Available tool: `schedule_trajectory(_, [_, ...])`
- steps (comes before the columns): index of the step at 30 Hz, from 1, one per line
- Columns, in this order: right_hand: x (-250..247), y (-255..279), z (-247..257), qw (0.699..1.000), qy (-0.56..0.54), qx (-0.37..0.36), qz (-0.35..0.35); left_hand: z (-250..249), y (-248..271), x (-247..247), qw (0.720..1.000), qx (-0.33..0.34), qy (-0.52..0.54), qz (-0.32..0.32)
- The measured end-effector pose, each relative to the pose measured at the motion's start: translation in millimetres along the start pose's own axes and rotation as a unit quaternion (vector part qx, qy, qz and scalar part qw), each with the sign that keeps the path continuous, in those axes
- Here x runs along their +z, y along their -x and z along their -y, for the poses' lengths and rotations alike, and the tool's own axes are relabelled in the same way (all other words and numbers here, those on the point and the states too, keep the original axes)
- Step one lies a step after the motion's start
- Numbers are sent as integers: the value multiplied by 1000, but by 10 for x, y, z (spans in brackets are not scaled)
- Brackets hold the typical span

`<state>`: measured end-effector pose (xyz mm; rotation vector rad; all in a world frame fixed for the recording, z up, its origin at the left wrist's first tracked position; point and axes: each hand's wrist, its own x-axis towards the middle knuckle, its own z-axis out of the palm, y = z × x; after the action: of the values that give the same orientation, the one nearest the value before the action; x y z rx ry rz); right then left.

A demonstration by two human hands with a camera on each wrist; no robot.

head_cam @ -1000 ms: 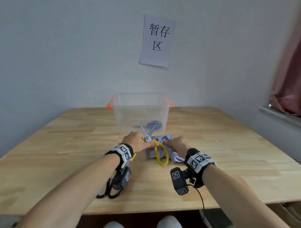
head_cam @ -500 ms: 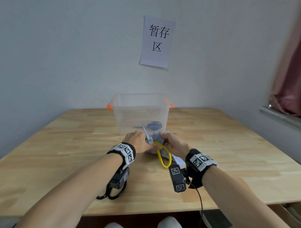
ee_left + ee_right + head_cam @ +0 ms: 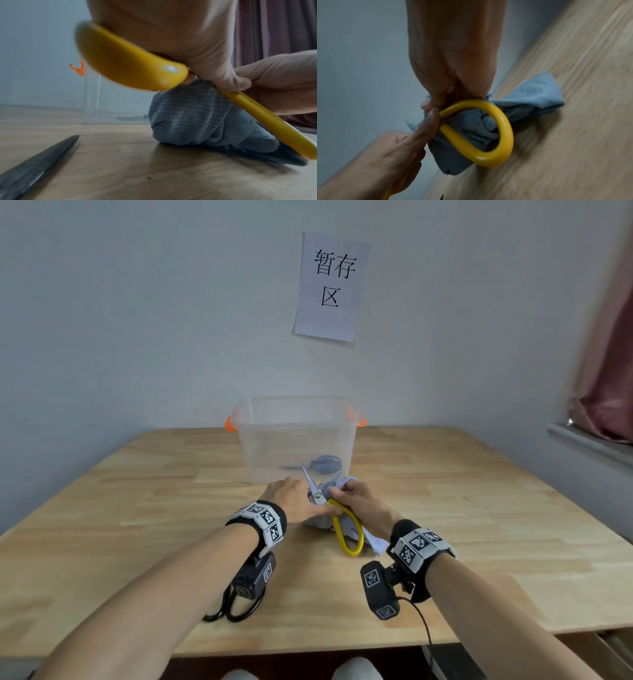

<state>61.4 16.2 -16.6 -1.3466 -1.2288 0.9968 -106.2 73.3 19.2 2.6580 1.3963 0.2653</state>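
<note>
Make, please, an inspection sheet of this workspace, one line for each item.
Surface: wooden table, light planks.
Job's things: yellow scissors, blades open and pointing up; blue cloth bunched against them, its lower end on the table.
Clutter: black scissors lying near the front edge; clear bin with blue scissors inside.
Grippers: left hand grips the yellow scissors; right hand pinches the blue cloth.
Cables: one black cable runs from the right wrist over the table edge.
Surroundings: grey wall with a paper sign; curtain at right.
</note>
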Motion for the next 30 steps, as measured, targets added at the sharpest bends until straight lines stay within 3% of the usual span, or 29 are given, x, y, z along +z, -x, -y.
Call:
schedule_trajectory(6, [-9,21,-36,996,-75,20,48,38,-23,-12,1000,-8,-16,9])
schedule_trajectory(12, [31,14,-15,997,-71,13,-1,-31,-15,-2,1000,2,-6,13])
schedule_trajectory(26, [-18,-5,-39,996,-75,21,39,-10,-21,10,999,5,-7,31])
schedule_trajectory(30, [6,-9,-44,998,-57,26,18,-9,-27,2,999,7,0,37])
